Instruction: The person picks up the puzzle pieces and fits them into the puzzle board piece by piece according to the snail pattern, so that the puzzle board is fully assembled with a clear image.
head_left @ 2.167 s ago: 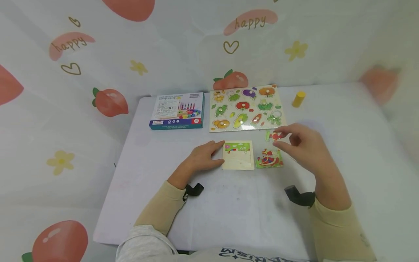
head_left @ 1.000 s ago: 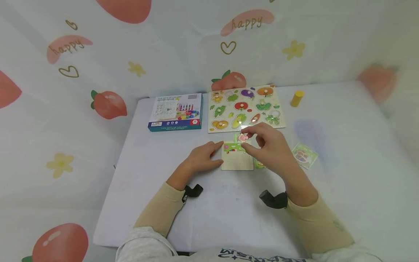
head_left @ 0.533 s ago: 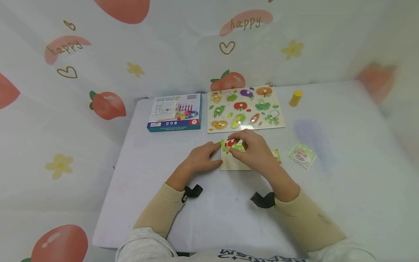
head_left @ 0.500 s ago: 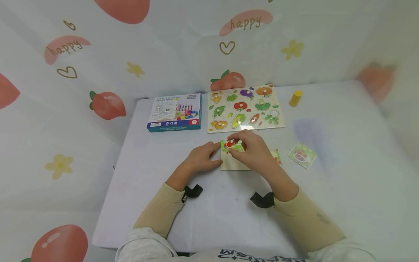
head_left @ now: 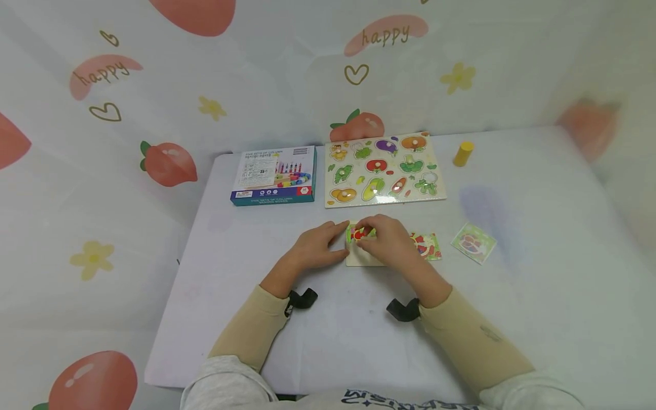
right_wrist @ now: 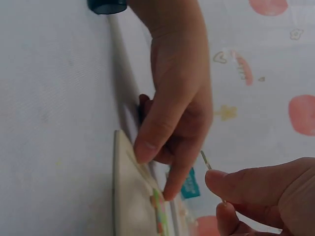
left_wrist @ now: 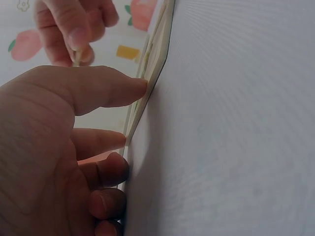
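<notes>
A small square wooden puzzle tray [head_left: 361, 259] lies flat on the table. My left hand [head_left: 319, 245] rests at its left side, index fingertip and thumb tip against the edge; the left wrist view shows the tray edge [left_wrist: 160, 44] meeting both tips. Over the tray's upper part, my right hand [head_left: 386, 242] pinches a red and green puzzle piece [head_left: 357, 234] between thumb and index finger. In the right wrist view that thin piece [right_wrist: 205, 160] appears edge-on, raised off the tray. More puzzle pieces [head_left: 426, 246] lie right of the tray, partly behind the right hand.
A square picture card [head_left: 474, 243] lies further right. Behind stand a vegetable peg puzzle board [head_left: 384, 199] and a teal-edged bead box [head_left: 274, 173]. A yellow cylinder [head_left: 463, 154] stands at the back right, before a fruit-print cloth.
My right hand has carried the puzzle piece leftward from the pieces on the right to above the tray, then slightly nearer to me. My left hand has stayed at the tray's edge.
</notes>
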The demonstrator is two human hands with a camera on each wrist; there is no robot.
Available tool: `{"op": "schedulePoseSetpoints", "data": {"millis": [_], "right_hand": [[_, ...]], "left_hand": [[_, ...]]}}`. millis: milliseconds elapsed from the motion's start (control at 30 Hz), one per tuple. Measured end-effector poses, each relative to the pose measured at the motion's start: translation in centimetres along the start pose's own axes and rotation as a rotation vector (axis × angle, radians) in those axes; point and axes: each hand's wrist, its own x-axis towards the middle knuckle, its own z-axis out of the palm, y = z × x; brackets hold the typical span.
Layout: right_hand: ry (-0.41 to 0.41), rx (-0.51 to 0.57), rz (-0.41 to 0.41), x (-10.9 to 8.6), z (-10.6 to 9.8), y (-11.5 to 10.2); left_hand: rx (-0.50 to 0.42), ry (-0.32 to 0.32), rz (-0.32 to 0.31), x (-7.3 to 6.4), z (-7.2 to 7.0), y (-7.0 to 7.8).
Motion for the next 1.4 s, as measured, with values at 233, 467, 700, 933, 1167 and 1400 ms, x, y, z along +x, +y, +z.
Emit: {"op": "schedulePoseSetpoints", "data": {"millis": [233, 467, 700, 933, 1167, 1400], "right_hand": [[-0.025, -0.042, 0.020, 0.5, 0.8, 1.0], [-0.057, -0.070, 0.021, 0.9, 1.4, 1.8], [-0.079, -0.105, 0.020, 1.3, 1.7, 2.4], [-0.079, -0.132, 0.007, 1.4, 1.9, 2.7], [-0.081, -0.172, 0.013, 1.3, 2.1, 2.4], [-0.059, -0.380, -0.078, 0.9, 2.5, 2.2]], "left_hand": [[-0.005, 0.008, 0.016, 0.0, 0.0, -0.1], [-0.010, 0.000, 0.013, -0.1, -0.1, 0.0], [-0.008, -0.012, -0.002, 0.0, -0.1, 0.2], [-0.005, -0.013, -0.015, 0.0, -0.1, 0.2], [-0.010, -0.012, -0.017, 0.0, -0.1, 0.3], [-0.012, -0.008, -0.021, -0.1, -0.1, 0.3]]}}
